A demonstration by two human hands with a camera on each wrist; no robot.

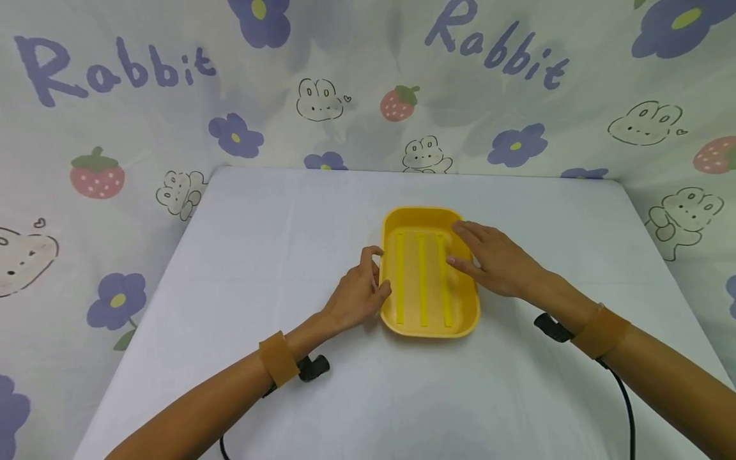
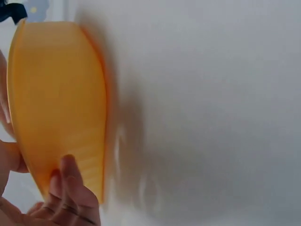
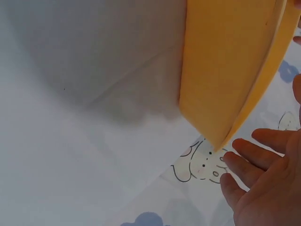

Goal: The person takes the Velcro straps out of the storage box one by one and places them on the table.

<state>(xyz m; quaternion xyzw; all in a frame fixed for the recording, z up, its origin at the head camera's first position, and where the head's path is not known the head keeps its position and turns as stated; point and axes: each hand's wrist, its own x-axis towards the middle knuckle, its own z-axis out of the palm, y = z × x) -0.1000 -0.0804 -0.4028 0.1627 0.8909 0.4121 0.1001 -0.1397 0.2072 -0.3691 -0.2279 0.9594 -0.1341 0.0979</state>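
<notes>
A yellow rectangular plastic tray [image 1: 411,281] with rounded corners lies on the white tabletop. Three brighter yellow strips run lengthwise along its floor, and I see nothing else inside. My left hand [image 1: 358,295] holds the tray's left side, thumb over the rim and fingers bent against the outer wall. From the left wrist, the tray's outer wall [image 2: 61,94] shows beside the fingers of that hand [image 2: 70,202]. Above the right rim hovers my right hand [image 1: 499,259], its fingers extended and spread. Seen from the right wrist, its fingertips [image 3: 233,160] are apart from the tray [image 3: 225,61].
White cloth covers the table [image 1: 259,243] around the tray. Behind and beside it hangs a curtain [image 1: 356,57] printed with rabbits, flowers and strawberries. Each wrist wears a brown band [image 1: 600,332] with a small black camera [image 1: 553,327], and black cables [image 1: 629,409] trail off them.
</notes>
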